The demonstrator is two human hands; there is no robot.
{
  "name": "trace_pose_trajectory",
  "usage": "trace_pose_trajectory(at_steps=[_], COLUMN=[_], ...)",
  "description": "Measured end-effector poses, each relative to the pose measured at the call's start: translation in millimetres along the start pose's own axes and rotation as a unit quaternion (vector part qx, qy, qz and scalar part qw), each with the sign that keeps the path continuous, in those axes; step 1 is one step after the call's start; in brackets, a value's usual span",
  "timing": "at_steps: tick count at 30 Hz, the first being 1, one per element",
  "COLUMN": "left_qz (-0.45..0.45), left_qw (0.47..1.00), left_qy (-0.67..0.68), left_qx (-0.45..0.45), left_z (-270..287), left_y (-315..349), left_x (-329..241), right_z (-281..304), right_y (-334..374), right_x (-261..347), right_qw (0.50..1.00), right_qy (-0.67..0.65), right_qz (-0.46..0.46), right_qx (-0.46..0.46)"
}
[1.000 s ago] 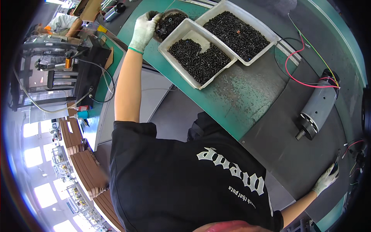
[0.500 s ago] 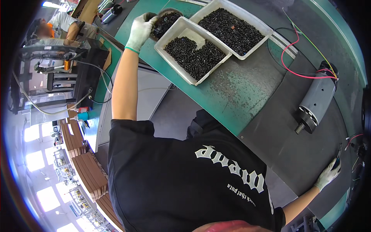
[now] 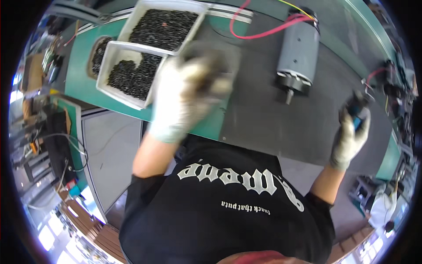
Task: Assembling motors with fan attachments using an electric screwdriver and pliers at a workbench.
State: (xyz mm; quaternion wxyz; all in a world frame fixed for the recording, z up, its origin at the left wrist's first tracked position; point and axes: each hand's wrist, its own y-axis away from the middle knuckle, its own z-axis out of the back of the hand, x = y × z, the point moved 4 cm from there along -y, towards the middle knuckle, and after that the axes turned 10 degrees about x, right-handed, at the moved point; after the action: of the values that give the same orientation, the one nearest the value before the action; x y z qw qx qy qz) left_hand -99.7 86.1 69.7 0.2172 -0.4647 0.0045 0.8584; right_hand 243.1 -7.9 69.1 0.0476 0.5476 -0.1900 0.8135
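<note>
My left hand [image 3: 187, 94], in a white glove with dark fingertips, is over the bench beside the nearer white tray [image 3: 121, 100] of short black pieces. Motion smears its fingers, so anything between them cannot be made out. My right hand [image 3: 349, 138], also gloved, is closed around a small dark tool with a blue part [image 3: 357, 115]; its exact kind is unclear. Between and beyond my hands, a grey cylindrical motor [image 3: 299, 53] lies with its threaded shaft toward me and red and yellow wires [image 3: 268, 31] at its far end.
A second white tray [image 3: 194, 27] of black pieces stands behind the first. To their left is a round dish [image 3: 92, 61] holding dark rings. The bench has a green top [image 3: 77, 72] and a dark mat [image 3: 259, 119]. More wired parts [image 3: 390, 79] lie at the far right.
My left hand has left the round dish and moved right, past the trays. My right hand has risen from the bench's right side with the dark tool. The view has turned rightward.
</note>
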Motion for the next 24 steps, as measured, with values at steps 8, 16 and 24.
trace_pose_trajectory(at_steps=[8, 16, 24], left_qz=[0.029, 0.011, 0.031], left_qw=[0.762, 0.843, 0.839], left_qy=[0.644, 0.535, 0.541], left_qx=[0.060, 0.054, 0.056], left_z=[-73, -60, -56], left_y=[-37, -32, -34], left_x=[-64, -64, -61], right_z=[-46, -49, -49], right_y=[-24, -29, -38], right_x=[89, 107, 107], right_qw=[0.883, 0.819, 0.832], right_qy=[0.360, 0.449, 0.409], right_qz=[0.274, 0.328, 0.340], right_qx=[0.127, 0.141, 0.157])
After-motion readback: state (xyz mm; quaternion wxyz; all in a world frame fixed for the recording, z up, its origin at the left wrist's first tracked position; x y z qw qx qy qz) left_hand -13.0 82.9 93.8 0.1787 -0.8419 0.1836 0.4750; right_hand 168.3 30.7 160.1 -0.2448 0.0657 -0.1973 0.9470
